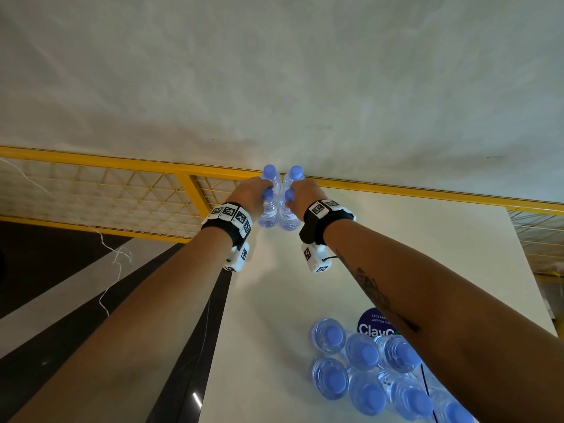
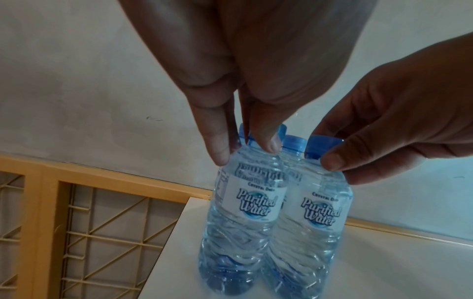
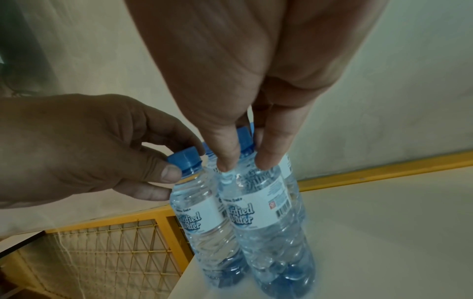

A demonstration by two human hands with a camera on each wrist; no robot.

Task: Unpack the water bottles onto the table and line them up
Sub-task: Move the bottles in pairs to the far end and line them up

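Several clear water bottles with blue caps stand two by two at the far left corner of the white table (image 1: 274,300). My left hand (image 1: 254,193) (image 2: 245,150) pinches the neck of the near left bottle (image 1: 268,213) (image 2: 245,212) from above. In the same way, my right hand (image 1: 297,195) (image 3: 245,163) pinches the neck of the near right bottle (image 1: 288,216) (image 3: 261,214). Two more bottles (image 1: 271,175) (image 1: 295,175) stand right behind these, and whether the hands also hold them is hidden. Both held bottles rest upright on the table.
A cluster of several more bottles (image 1: 366,370) sits at the near right, partly under my right forearm, beside a round blue sticker (image 1: 374,323). A yellow mesh railing (image 1: 122,163) runs behind the table. The table's left edge drops off just left of the bottles.
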